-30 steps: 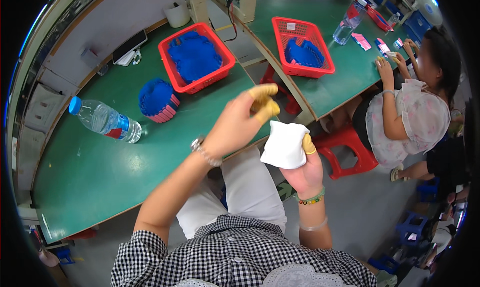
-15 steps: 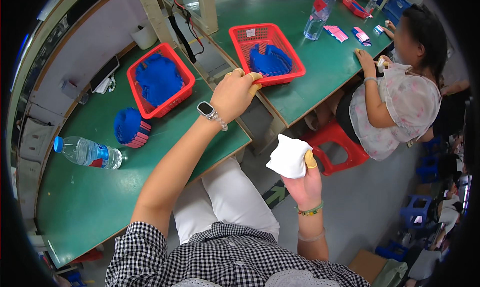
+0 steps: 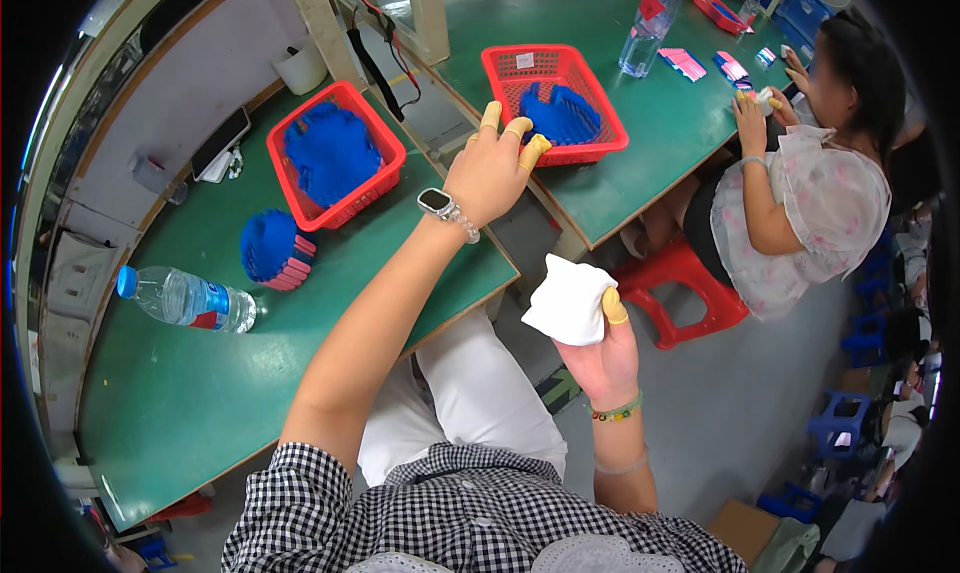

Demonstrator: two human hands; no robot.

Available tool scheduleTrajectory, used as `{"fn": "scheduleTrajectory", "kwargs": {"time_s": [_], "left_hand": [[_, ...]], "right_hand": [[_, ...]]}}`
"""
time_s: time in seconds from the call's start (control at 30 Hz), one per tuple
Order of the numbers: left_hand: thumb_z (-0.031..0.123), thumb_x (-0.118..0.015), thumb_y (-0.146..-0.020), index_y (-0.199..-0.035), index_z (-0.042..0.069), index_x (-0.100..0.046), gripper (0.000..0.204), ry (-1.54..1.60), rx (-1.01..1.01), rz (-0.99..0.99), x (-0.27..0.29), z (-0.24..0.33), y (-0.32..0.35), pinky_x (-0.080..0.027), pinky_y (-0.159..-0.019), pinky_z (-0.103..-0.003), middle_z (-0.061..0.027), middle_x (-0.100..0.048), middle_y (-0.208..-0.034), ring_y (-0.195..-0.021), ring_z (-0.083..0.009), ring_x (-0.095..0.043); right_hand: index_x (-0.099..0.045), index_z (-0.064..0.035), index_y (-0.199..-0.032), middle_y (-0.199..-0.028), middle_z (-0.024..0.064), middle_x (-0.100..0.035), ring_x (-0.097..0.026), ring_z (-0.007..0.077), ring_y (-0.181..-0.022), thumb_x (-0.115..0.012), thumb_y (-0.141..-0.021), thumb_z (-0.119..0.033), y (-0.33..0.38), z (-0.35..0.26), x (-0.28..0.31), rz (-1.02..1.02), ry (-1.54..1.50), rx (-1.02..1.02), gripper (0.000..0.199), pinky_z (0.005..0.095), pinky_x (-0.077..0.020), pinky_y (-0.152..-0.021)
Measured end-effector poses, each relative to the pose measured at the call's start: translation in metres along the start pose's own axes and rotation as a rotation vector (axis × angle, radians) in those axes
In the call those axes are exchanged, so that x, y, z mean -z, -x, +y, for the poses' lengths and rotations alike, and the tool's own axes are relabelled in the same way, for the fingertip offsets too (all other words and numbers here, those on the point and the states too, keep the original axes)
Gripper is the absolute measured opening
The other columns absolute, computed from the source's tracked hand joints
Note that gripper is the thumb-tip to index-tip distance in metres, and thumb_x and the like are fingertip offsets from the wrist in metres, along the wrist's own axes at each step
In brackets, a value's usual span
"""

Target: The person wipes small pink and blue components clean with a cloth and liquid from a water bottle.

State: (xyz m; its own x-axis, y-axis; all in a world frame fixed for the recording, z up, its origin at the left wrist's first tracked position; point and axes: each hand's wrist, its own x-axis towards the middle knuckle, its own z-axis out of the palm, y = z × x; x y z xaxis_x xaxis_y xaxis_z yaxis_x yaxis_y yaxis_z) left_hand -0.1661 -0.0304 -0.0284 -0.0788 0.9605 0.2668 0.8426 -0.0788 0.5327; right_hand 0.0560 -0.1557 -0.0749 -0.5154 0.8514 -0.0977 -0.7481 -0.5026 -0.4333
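Left hand (image 3: 492,173) has stretched closer to the red basket (image 3: 556,101) — fingers spread, empty; right hand (image 3: 598,345) grips white cloth (image 3: 567,299).

A crumpled white cloth (image 3: 570,299) is held bunched above the lap. A red basket (image 3: 556,101) of blue pieces is set on the green table.

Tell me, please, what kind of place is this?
Probably a small workshop or factory floor. Green worktables carry red baskets of blue parts, a co-worker sits at the next table, and the right hand holds a white cloth.
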Motion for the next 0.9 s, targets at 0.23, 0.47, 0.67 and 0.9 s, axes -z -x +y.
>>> {"fn": "scheduleTrajectory", "kwargs": {"time_s": [0.23, 0.47, 0.67, 0.9], "left_hand": [[0.044, -0.056, -0.101, -0.143, 0.014, -0.054, 0.052, -0.056, -0.027, 0.127, -0.002, 0.005, 0.009, -0.045, -0.104, -0.053, -0.0371, -0.034, -0.151, -0.128, -0.0537, -0.049], [0.003, -0.058, -0.088, -0.14, 0.024, -0.06, 0.056, -0.263, -0.225, 0.412, 0.043, 0.017, -0.007, -0.045, -0.093, -0.046, -0.0159, -0.058, -0.122, -0.109, -0.0366, -0.055], [0.003, -0.055, -0.085, -0.145, 0.009, -0.051, 0.06, -0.488, -0.163, 0.009, 0.021, -0.01, 0.009, -0.049, -0.088, -0.048, -0.0101, -0.064, -0.126, -0.112, -0.0318, -0.061], [0.004, -0.055, -0.086, -0.134, 0.003, -0.057, 0.048, -0.404, -0.182, 0.092, 0.026, -0.01, 0.026, -0.051, -0.086, -0.048, -0.0138, -0.064, -0.122, -0.104, -0.0327, -0.063]], "right_hand": [[-0.048, -0.0093, -0.144, -0.148, 0.0082, -0.051, -0.047, 0.0281, -0.138, -0.054, -0.103, -0.037, 0.001, 0.009, -0.004, 0.002, -0.021, -0.027, 0.05, 0.049, -0.0335, -0.118], [-0.048, -0.0091, -0.144, -0.149, 0.0096, -0.051, -0.047, 0.0289, -0.138, -0.055, -0.103, -0.038, 0.004, 0.011, -0.011, -0.027, 0.025, -0.029, 0.051, 0.0497, -0.0337, -0.118], [-0.048, -0.0095, -0.145, -0.149, 0.0094, -0.05, -0.047, 0.0291, -0.138, -0.056, -0.102, -0.037, 0.003, 0.017, -0.012, -0.004, 0.021, -0.023, 0.052, 0.0498, -0.0328, -0.118], [-0.048, -0.0111, -0.145, -0.15, 0.0092, -0.05, -0.047, 0.0293, -0.137, -0.055, -0.102, -0.038, 0.005, 0.027, -0.015, -0.019, 0.011, -0.051, 0.051, 0.0497, -0.0338, -0.117]]}}
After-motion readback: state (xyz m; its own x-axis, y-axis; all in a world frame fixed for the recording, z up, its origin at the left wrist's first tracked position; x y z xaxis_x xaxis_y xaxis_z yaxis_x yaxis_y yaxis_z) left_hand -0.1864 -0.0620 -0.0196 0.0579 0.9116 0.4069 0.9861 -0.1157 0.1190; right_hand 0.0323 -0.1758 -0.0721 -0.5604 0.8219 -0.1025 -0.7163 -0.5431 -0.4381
